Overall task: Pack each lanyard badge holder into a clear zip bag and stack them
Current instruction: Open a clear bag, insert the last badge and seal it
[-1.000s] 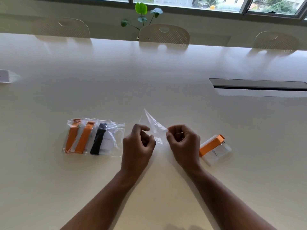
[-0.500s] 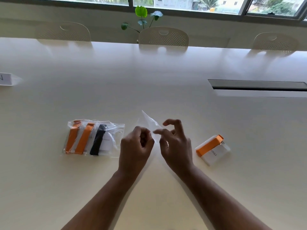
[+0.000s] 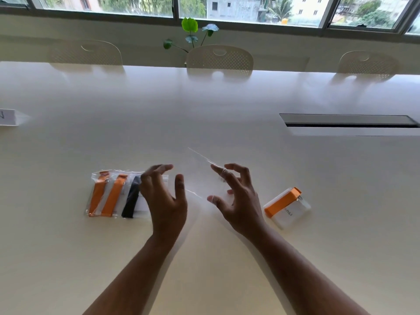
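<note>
Head view, forward-down, close over table [image 3: 227, 114]

Cream table [image 3: 204, 114], cable slot [image 3: 350, 123] at 2 o'clock; three perforated chairs [image 3: 219, 59] at 12, plant [image 3: 191, 35], daylit windows [image 3: 250, 7] behind.

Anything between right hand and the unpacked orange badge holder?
Nothing: in the head view, only bare table separates the right hand from the orange badge holder.
</note>
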Tool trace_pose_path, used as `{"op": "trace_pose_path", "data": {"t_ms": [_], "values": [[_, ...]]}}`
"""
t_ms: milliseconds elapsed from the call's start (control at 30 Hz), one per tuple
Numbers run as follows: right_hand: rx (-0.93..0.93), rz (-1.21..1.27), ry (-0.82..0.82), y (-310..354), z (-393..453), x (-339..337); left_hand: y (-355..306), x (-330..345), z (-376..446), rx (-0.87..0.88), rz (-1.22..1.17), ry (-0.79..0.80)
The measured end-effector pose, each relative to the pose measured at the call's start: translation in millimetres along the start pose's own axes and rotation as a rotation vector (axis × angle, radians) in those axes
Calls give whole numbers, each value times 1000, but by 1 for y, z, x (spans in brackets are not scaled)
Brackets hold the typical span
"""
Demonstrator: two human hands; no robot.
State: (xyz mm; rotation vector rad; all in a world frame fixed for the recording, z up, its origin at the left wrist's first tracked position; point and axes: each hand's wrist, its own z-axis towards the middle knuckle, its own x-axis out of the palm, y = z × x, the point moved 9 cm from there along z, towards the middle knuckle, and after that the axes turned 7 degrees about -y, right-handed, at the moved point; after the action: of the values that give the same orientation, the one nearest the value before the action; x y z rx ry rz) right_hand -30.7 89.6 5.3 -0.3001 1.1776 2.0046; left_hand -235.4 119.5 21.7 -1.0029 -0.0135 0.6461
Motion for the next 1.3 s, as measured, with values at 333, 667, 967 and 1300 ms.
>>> {"op": "trace_pose_path", "data": {"t_ms": [333,667,967,1300], "values": [[65,316,-29,1,4,-9,36,21,5,-387,-368,227],[136,455,25,-8,14,-45,50,22,11,-577,-670,335],[157,446,81,-5,7,-43,24,36,-11,-612,-737,575],[145,428,185,2,2,-49,25,37,-12,-513,-703,614]]}}
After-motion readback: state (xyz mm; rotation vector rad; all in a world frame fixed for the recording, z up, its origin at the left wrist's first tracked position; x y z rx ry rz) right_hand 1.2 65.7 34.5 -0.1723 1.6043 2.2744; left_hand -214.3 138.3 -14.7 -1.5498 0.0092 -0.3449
